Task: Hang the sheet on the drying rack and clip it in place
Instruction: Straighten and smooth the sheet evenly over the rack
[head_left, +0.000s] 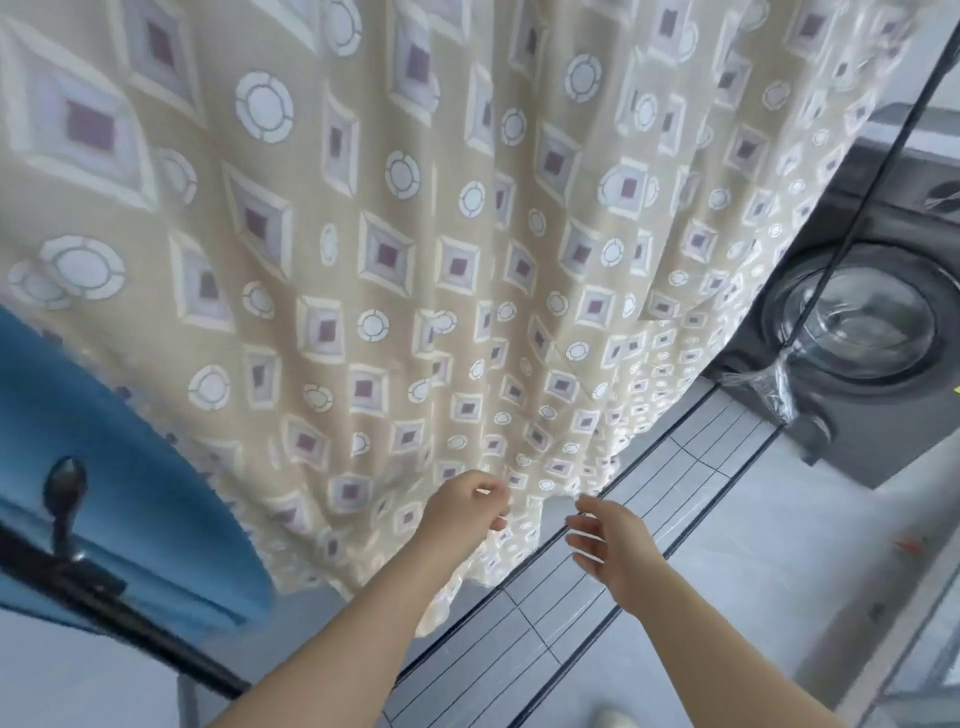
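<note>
A beige sheet (415, 234) printed with purple squares and white circles hangs in folds from above and fills most of the view. Its lower edge reaches down near the floor. My left hand (465, 506) is at the sheet's lower part with its fingers curled, and it seems to pinch a fold of the cloth. My right hand (605, 538) hovers just right of the hem with fingers spread and relaxed, holding nothing. A thin black bar of the drying rack (878, 192) slants down at the right. No clip is visible.
A dark front-loading washing machine (872, 322) stands at the right, with clear plastic wrap taped on the rack bar in front of it. A blue cloth (130, 467) hangs at the left over a black frame (104, 618). Grey tiled floor with door tracks (597, 571) runs below.
</note>
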